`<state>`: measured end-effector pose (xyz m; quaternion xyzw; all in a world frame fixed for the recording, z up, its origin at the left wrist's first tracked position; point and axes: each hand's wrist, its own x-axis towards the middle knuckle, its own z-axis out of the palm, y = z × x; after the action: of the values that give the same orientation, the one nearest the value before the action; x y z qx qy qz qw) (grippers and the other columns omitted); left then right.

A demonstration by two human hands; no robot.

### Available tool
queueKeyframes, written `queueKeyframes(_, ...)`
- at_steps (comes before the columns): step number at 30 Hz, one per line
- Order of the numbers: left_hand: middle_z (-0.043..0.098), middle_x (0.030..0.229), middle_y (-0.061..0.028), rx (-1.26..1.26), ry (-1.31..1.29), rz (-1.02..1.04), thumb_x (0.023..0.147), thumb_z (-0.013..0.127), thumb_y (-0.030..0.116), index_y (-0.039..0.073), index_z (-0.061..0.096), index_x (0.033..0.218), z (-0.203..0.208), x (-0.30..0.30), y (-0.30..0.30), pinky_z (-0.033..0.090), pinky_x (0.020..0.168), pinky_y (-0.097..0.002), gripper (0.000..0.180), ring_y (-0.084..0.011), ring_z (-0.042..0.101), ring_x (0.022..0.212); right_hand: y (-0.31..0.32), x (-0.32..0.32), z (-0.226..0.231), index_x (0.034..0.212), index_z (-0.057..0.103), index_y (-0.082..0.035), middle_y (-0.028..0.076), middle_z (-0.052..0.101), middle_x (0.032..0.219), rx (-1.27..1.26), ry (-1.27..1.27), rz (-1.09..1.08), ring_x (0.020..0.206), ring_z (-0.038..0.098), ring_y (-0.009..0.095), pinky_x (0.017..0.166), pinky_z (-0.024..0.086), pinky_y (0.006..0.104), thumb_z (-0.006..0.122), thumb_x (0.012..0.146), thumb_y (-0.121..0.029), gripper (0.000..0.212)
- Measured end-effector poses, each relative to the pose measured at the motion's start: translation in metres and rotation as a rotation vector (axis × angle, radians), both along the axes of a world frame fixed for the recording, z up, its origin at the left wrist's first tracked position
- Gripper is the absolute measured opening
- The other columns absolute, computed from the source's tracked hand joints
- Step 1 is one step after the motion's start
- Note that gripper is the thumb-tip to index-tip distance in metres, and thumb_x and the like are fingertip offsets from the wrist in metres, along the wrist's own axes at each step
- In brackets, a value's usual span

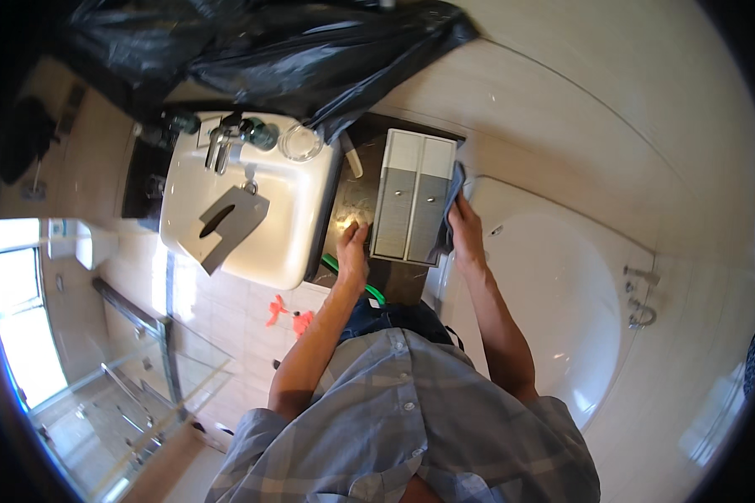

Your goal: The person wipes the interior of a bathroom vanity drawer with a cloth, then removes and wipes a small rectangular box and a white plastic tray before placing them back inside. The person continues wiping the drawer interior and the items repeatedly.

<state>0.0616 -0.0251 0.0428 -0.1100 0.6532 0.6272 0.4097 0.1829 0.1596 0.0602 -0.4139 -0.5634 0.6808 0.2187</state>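
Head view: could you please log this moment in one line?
left hand: beside cabinet; right hand: holds dark cloth at cabinet's right side; sink: left of cabinet

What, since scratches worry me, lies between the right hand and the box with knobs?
A dark cloth lies between the right hand and the box, in the head view.

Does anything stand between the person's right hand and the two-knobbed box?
Yes, a dark cloth: the right hand holds it along the right side of the two-knobbed box. I see no other thing between them.
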Motion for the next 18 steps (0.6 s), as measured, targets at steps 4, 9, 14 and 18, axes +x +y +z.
queueKeyframes(4, 0.021, 0.158, -0.0215, -0.036, -0.565, -0.025, 0.086, 0.053, 0.07, 0.007, 0.02, 0.155, -0.01, 0.03, -0.017, 0.041, 0.097, -0.0658, 0.099, -0.0479, 0.025, 0.141, 0.029, -0.045, -0.001, 0.142, 0.046, -0.001, 0.015, 0.065, 0.118, 0.399, -0.269, 0.07, 0.106, 0.061, 0.023, 0.092, 0.046, 0.0331, 0.068, 0.09, -0.042, 0.069)
queueKeyframes(9, 0.017, 0.158, -0.0285, 0.481, -1.092, 0.02, 0.084, 0.05, 0.076, -0.005, 0.012, 0.153, -0.01, 0.033, -0.016, 0.03, 0.109, -0.0645, 0.113, -0.05, 0.027, 0.141, 0.049, -0.048, -0.017, 0.125, 0.058, 0.001, 0.007, 0.065, 0.116, -0.002, -0.107, 0.012, 0.101, 0.062, 0.017, 0.089, 0.048, 0.0306, 0.075, 0.088, -0.023, 0.048)
queueKeyframes(14, 0.018, 0.157, -0.0285, 0.538, -1.125, -0.014, 0.083, 0.056, 0.074, -0.007, 0.016, 0.151, -0.008, 0.016, -0.007, 0.03, 0.109, -0.0634, 0.113, -0.0501, 0.029, 0.139, 0.045, -0.055, -0.007, 0.12, 0.06, 0.002, 0.007, 0.067, 0.111, -0.102, -0.131, -0.022, 0.095, 0.064, 0.017, 0.084, 0.051, 0.0308, 0.075, 0.089, -0.023, 0.043)
queueKeyframes(18, 0.021, 0.157, -0.028, 0.454, -1.124, -0.051, 0.082, 0.058, 0.073, -0.008, 0.019, 0.15, -0.002, 0.006, -0.009, 0.032, 0.108, -0.0636, 0.113, -0.05, 0.031, 0.139, 0.036, -0.049, -0.008, 0.12, 0.06, 0.001, 0.007, 0.067, 0.11, -0.094, -0.221, -0.071, 0.095, 0.065, 0.018, 0.082, 0.053, 0.033, 0.076, 0.086, -0.038, 0.054)
